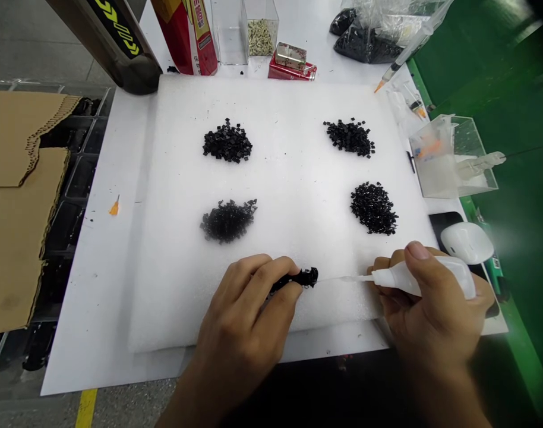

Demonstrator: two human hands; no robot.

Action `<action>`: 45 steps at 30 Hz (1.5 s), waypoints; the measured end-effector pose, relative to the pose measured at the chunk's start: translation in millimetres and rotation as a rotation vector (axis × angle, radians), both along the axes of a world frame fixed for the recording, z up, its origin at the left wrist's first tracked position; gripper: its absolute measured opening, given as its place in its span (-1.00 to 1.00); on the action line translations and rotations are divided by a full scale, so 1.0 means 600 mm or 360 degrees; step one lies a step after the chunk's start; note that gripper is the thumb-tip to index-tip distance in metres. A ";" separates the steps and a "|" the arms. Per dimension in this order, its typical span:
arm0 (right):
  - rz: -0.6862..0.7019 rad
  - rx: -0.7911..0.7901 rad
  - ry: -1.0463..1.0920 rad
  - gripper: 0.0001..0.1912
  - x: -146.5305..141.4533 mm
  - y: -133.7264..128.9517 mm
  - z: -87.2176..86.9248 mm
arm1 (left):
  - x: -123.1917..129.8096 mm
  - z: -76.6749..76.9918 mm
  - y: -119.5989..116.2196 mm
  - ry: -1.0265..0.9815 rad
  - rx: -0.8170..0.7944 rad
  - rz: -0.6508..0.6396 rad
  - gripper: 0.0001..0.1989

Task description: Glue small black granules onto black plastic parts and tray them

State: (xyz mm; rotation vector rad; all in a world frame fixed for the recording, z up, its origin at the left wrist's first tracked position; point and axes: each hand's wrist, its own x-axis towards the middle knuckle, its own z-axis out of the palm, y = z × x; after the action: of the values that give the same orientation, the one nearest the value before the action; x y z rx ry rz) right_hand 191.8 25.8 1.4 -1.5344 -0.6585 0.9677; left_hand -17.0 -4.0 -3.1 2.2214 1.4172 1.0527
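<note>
Between the thumb and fingers of my left hand (249, 315) is a small black part (308, 277), its right end sticking out past the fingertips. My right hand (436, 315) is wrapped round a white squeeze bottle (403, 278) lying nearly level. The bottle's thin clear nozzle points left, and its tip reaches close to the black part; whether they touch I cannot tell. Both hands are over the front of a white foam sheet (289, 178). On the foam lie separate piles of tiny black pieces, among them a front-left pile (229, 221) and a front-right pile (373, 208).
At the back stand a dark bottle (133, 65), a red packet (195, 41) and a clear box of pale bits (260, 38). A syringe (400, 62) rests at the back right. Rightward are a clear bin (474, 148) and white earbuds case (467, 242). Cardboard (17, 238) covers trays at left.
</note>
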 end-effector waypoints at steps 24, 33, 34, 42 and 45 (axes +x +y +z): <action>-0.0058 0.0137 0.0160 -0.64 -0.008 0.016 0.014 | 0.001 0.001 0.003 0.0000 -0.0005 0.0024 -0.77; 0.0051 0.0355 -0.0110 -0.82 0.019 0.074 0.032 | -0.003 0.000 0.009 0.0021 -0.0059 0.0024 -0.80; 0.0177 0.0378 -0.0266 -0.72 0.018 0.089 0.033 | -0.004 -0.001 0.009 0.0038 -0.0034 0.0011 -0.78; 0.0914 0.0530 -0.1323 -0.77 -0.018 0.211 0.014 | -0.012 -0.004 0.014 0.0291 0.0215 -0.0237 -0.54; 0.1017 0.0537 -0.1413 -0.60 -0.021 0.202 0.019 | -0.016 -0.007 0.017 0.0316 0.0255 -0.0252 -0.54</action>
State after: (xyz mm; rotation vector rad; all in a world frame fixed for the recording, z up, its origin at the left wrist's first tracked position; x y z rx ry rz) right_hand 179.1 146.7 12.9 -1.4228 -1.9212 0.5191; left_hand -26.6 5.9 -7.3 2.5679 1.2433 0.9438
